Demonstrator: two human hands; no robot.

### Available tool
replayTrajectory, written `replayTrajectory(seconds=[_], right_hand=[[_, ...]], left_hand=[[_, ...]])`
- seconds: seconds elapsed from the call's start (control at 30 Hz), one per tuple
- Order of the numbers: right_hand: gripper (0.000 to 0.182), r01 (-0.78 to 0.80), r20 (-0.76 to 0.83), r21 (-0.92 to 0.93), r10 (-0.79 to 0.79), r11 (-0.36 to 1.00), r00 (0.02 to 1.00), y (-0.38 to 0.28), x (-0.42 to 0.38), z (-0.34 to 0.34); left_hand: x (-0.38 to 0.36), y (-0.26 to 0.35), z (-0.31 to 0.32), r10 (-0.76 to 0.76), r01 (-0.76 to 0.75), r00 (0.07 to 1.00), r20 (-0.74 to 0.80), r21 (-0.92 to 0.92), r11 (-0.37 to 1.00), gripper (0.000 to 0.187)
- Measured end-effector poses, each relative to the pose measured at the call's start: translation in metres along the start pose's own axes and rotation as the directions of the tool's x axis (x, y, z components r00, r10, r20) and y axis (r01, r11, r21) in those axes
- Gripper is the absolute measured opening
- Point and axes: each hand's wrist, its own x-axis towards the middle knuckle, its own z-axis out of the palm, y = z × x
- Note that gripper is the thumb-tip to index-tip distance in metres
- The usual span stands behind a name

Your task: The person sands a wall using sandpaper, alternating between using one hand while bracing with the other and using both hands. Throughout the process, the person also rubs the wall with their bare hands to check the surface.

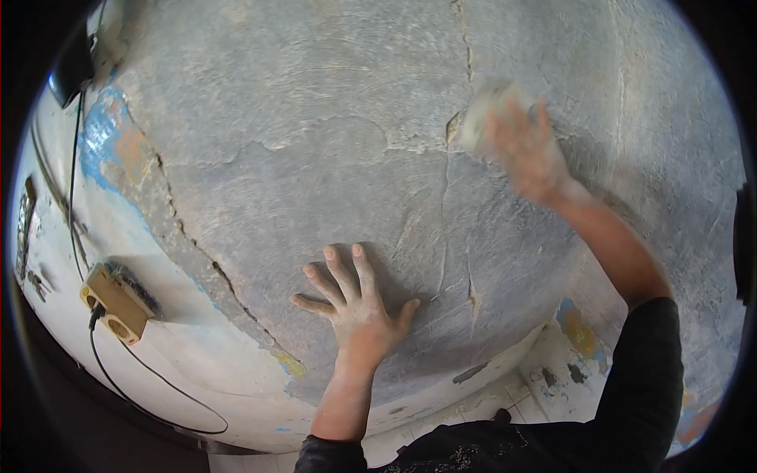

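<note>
A grey, rough plastered wall (315, 189) with cracks fills most of the view. My left hand (359, 311) lies flat on it at the lower middle, fingers spread and dusty, holding nothing. Higher up on the right, my right hand (524, 146) is blurred by motion. Its fingers rest over a pale, roundish object (482, 114) pressed against the wall beside a vertical crack and a small chipped spot. The blur hides what exactly this object is.
At the left, a yellowish socket block (117, 306) with a plugged-in black cable (102, 370) sits by the white wall part (181, 339). A dark device (72, 67) is at the upper left. Floor tiles (426, 422) show at the bottom.
</note>
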Motion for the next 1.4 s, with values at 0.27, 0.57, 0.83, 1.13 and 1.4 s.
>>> replayTrajectory(seconds=[0.27,0.57,0.83,1.13,1.4], right_hand=[[0.061,0.293,0.169,0.099,-0.306,0.951,0.937,0.002,-0.032,0.002],[0.066,0.154,0.316,0.704,-0.500,0.694,0.807,-0.024,-0.066,0.009],[0.072,0.026,0.009,0.017,-0.026,1.000,1.000,0.047,-0.021,-0.001],[0.060,0.215,0.225,0.262,-0.277,0.941,0.934,0.039,-0.058,0.002],[0.050,0.202,0.347,0.541,-0.436,0.816,0.830,0.023,-0.081,-0.012]], left_hand=[[0.012,0.028,0.012,0.015,-0.014,1.000,0.006,-0.061,0.998,0.127],[0.025,0.058,0.023,-0.027,0.027,1.000,-0.009,0.065,0.998,0.136],[0.033,0.079,0.024,-0.092,0.091,0.996,0.001,0.124,0.988,0.139],[0.036,0.087,0.030,-0.088,0.089,0.996,-0.008,0.069,0.994,0.138],[0.045,0.109,0.036,-0.141,0.136,0.989,0.032,0.136,0.981,0.143]])
